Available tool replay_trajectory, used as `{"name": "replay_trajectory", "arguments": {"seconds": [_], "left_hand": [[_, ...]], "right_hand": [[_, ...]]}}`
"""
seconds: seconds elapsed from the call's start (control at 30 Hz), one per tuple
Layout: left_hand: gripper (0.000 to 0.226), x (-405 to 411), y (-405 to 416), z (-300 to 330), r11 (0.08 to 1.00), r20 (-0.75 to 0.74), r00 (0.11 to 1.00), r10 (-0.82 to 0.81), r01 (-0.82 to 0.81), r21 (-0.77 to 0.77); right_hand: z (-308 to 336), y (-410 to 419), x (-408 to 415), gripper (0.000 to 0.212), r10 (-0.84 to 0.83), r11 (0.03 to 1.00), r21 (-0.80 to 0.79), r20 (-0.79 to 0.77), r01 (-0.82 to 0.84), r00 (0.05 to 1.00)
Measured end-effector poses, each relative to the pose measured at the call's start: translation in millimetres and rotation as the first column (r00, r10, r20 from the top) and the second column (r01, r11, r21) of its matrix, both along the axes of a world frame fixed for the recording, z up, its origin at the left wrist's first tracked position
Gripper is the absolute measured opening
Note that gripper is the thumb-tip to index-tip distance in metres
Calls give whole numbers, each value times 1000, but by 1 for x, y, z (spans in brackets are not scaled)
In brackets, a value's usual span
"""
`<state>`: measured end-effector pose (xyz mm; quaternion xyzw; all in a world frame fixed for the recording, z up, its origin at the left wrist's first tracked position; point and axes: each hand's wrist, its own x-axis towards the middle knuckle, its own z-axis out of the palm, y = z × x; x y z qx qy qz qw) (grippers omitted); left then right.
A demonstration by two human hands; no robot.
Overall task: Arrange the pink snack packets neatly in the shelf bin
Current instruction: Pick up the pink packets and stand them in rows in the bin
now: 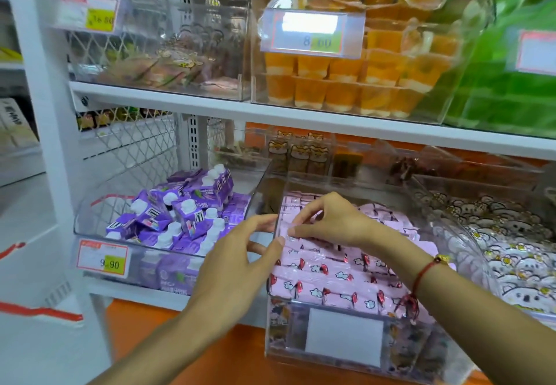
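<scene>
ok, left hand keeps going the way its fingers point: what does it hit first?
Probably the clear bin's left wall, then the pink packets. The left hand's fingers point up-right at that wall; depth is unclear.

Pink snack packets [328,276] rowed in clear bin [451,351]
</scene>
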<state>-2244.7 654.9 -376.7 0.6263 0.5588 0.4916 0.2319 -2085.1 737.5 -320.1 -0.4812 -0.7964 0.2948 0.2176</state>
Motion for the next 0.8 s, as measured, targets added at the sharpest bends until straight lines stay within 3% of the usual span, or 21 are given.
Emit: {"name": "replay_trajectory", "arguments": {"seconds": [0.07,0.13,0.23,0.43,0.53,0.6,0.7,0.8], "left_hand": [[28,-1,0,-1,1000,-3,1000,-4,4,7],[25,-1,-1,0,1000,-13,1000,-12,13,20],[23,-1,-2,2,999,-14,999,-29,29,22],[27,-3,-2,0,999,-15,999,-43,43,11],[40,-2,-5,1,999,-75,997,30,-27,42],[49,2,-9,8,980,-126,990,71,-46,194],[66,13,-16,31,927,-308,951,12,105,359],[60,20,-12,50,865,-601,797,59,260,430]], "right_hand": [[-1,-4,-4,10,-24,995,98,-7,24,1000],[-1,-6,-8,7,-109,981,137,-203,138,973],[5,-14,-10,3,-209,956,61,-545,287,812],[15,-41,9,4,-235,882,34,-834,471,499],[17,-53,26,6,-330,886,-185,-896,424,298],[13,-57,36,8,-425,870,-330,-878,366,219],[8,-63,45,17,-499,862,-463,-848,205,182],[6,-67,45,21,-516,857,-510,-840,81,168]]}}
